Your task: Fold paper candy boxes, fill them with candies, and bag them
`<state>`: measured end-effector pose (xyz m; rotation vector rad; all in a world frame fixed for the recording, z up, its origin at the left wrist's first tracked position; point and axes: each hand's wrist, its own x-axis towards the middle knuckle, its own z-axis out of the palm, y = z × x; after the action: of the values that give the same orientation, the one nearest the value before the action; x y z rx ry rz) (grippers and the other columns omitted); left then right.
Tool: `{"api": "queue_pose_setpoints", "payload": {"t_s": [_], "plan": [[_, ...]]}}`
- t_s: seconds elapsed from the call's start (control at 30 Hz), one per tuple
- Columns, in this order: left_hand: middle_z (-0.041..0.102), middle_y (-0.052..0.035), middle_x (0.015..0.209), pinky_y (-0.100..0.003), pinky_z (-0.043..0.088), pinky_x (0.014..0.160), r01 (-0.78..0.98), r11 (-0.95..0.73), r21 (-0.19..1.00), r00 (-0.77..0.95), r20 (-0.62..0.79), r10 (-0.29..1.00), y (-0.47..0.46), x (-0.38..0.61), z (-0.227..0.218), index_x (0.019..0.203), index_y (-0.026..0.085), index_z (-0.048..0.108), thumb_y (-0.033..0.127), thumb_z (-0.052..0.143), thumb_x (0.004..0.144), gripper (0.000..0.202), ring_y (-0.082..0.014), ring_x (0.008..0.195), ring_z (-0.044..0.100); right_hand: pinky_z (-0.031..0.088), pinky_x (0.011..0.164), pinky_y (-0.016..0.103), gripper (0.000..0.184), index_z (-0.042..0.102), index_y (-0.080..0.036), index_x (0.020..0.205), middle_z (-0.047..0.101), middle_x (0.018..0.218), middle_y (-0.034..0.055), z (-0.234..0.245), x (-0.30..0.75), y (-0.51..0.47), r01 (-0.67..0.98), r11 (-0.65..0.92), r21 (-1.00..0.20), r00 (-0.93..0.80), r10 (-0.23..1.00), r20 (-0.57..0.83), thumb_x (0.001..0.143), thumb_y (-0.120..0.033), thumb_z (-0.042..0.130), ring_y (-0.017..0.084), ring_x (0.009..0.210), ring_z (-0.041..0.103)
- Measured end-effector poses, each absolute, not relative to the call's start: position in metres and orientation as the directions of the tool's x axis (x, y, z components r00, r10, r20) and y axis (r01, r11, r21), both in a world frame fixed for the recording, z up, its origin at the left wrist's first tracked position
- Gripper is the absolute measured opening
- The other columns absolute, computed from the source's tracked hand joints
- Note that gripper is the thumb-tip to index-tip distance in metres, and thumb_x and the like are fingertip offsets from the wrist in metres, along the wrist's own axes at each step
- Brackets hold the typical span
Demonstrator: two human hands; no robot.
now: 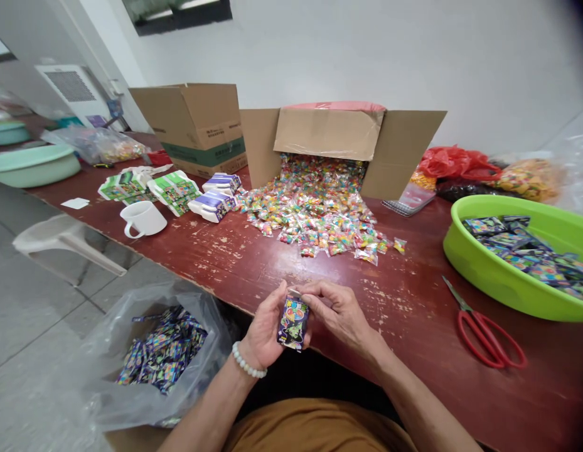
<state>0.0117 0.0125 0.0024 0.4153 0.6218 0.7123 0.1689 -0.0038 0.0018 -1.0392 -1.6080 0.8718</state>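
Observation:
A small dark candy box [294, 323] with a bright printed front lies in my left hand [267, 326], whose fingers wrap round its sides. My right hand [336, 307] is at the box's top end, with thumb and fingers closed on the pale flap [295, 292] there. Whether anything is inside the box is hidden. Beyond my hands, a heap of small clear candy packets [319, 213] spills from a cardboard box [329, 135] lying on its side on the red table [216, 263].
Right: red-handled scissors [491, 339] and a green basin [512, 301] holding dark packs. Left: a white mug [145, 220], stacks of flat green cartons [173, 191] and purple cartons [213, 204]. Below the table edge stand a plastic bag [103, 370] of dark boxes and a white stool [60, 238].

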Motion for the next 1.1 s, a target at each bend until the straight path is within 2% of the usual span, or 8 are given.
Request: {"api": "queue_pose_setpoints", "payload": {"t_s": [0.2,0.33,0.5,0.73,0.83,0.9,0.97,1.1], "plan": [[0.071,-0.0068,0.084,-0.029,0.055,0.043,-0.487,0.614,0.621,0.517,-0.362,0.776,0.013,0.018,0.001,0.118,0.016,0.059,0.046,0.048,0.091,0.042,-0.0157,0.048,0.064,0.053,0.073,0.028,0.013,0.069,-0.017,0.084,0.072,0.089,0.0046,0.004,0.164,-0.001,0.055,0.133,-0.99,-0.115,0.985,0.126,0.08,-0.03,0.068,0.017,0.079,0.067],[0.071,-0.0059,0.076,-0.025,0.052,0.04,-0.448,0.586,0.675,0.468,-0.382,0.797,0.011,0.022,-0.002,0.118,0.015,0.06,0.052,0.051,0.089,0.048,-0.0136,0.042,0.061,0.052,0.078,0.03,0.013,0.07,-0.017,0.083,0.073,0.094,0.006,0.004,0.16,0.004,-0.018,0.084,-0.996,-0.087,0.993,0.085,0.075,-0.028,0.07,0.018,0.084,0.067],[0.067,-0.0044,0.066,-0.024,0.05,0.038,-0.363,0.591,0.72,0.414,-0.443,0.795,0.009,0.022,-0.003,0.109,0.012,0.065,0.054,0.057,0.084,0.05,-0.0129,0.041,0.058,0.052,0.069,0.031,0.021,0.07,-0.015,0.074,0.072,0.079,0.0057,0.006,0.164,0.007,-0.072,-0.079,-0.994,-0.053,0.996,-0.075,0.068,-0.035,0.076,0.018,0.071,0.066],[0.071,-0.0075,0.095,-0.025,0.053,0.048,-0.527,0.639,0.56,0.507,-0.397,0.765,0.016,0.017,-0.005,0.111,0.015,0.066,0.028,0.055,0.083,0.033,-0.0121,0.053,0.062,0.05,0.081,0.032,0.018,0.067,-0.021,0.092,0.063,0.111,0.0057,-0.006,0.16,-0.012,0.032,0.148,-0.988,-0.153,0.978,0.142,0.084,-0.037,0.064,0.019,0.097,0.062],[0.071,-0.0071,0.092,-0.025,0.053,0.05,-0.576,0.628,0.523,0.48,-0.406,0.778,0.019,0.017,-0.006,0.111,0.015,0.065,0.025,0.055,0.082,0.032,-0.013,0.056,0.063,0.047,0.093,0.037,0.042,0.06,-0.025,0.113,0.052,0.128,0.008,-0.011,0.158,-0.019,0.191,0.232,-0.954,-0.193,0.961,0.195,0.075,-0.038,0.073,0.024,0.114,0.054],[0.071,-0.0061,0.09,-0.024,0.052,0.052,-0.61,0.607,0.509,0.441,-0.419,0.794,0.02,0.018,-0.007,0.109,0.015,0.065,0.026,0.057,0.082,0.03,-0.0147,0.062,0.065,0.04,0.101,0.044,0.074,0.047,-0.024,0.131,0.043,0.137,0.0118,-0.013,0.157,-0.02,0.366,0.351,-0.862,-0.237,0.931,0.278,0.065,-0.038,0.08,0.029,0.125,0.044],[0.071,-0.0055,0.088,-0.025,0.053,0.056,-0.636,0.588,0.499,0.398,-0.441,0.804,0.02,0.02,-0.008,0.106,0.015,0.065,0.027,0.059,0.082,0.027,-0.016,0.068,0.067,0.036,0.103,0.049,0.09,0.036,-0.022,0.139,0.04,0.14,0.0148,-0.015,0.154,-0.019,0.526,0.456,-0.718,-0.285,0.89,0.356,0.061,-0.033,0.081,0.033,0.127,0.04],[0.071,-0.0059,0.087,-0.028,0.052,0.076,-0.702,0.527,0.479,0.317,-0.452,0.834,0.017,0.019,-0.014,0.096,0.012,0.065,0.031,0.061,0.084,0.022,-0.0185,0.083,0.067,0.037,0.098,0.051,0.078,0.039,-0.019,0.136,0.052,0.13,0.0153,-0.023,0.145,-0.015,0.681,0.551,-0.482,-0.347,0.823,0.451,0.063,-0.021,0.068,0.034,0.118,0.046]]}}
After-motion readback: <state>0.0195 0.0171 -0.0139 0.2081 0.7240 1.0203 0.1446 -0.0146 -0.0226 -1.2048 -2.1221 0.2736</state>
